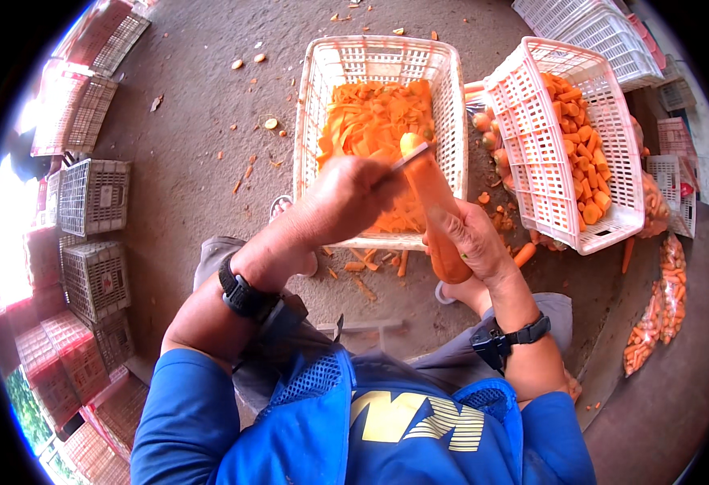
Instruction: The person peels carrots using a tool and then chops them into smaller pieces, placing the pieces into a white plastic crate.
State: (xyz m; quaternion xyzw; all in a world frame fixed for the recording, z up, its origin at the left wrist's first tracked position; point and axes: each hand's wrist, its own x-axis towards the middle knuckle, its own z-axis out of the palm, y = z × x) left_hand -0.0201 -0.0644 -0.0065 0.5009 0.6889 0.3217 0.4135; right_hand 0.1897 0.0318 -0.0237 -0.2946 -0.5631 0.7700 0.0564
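A large carrot (443, 230) slants over the near right part of a white plastic crate (380, 50). Its lower end is wrapped by the fingers of my right hand (476, 238). My left hand (344, 200) is closed on a peeler (411, 156), whose narrow metal end lies across the carrot near its upper tip. Most of the peeler's handle is hidden in my fist. Below the carrot, orange peelings (362, 121) lie heaped in the crate.
A tilted crate (532, 153) of peeled carrots (585, 162) rests on bagged carrots at the right. Filled carrot bags (658, 311) lie on the floor farther right. Stacked crates (95, 198) line the left side. Scraps (270, 124) litter the concrete.
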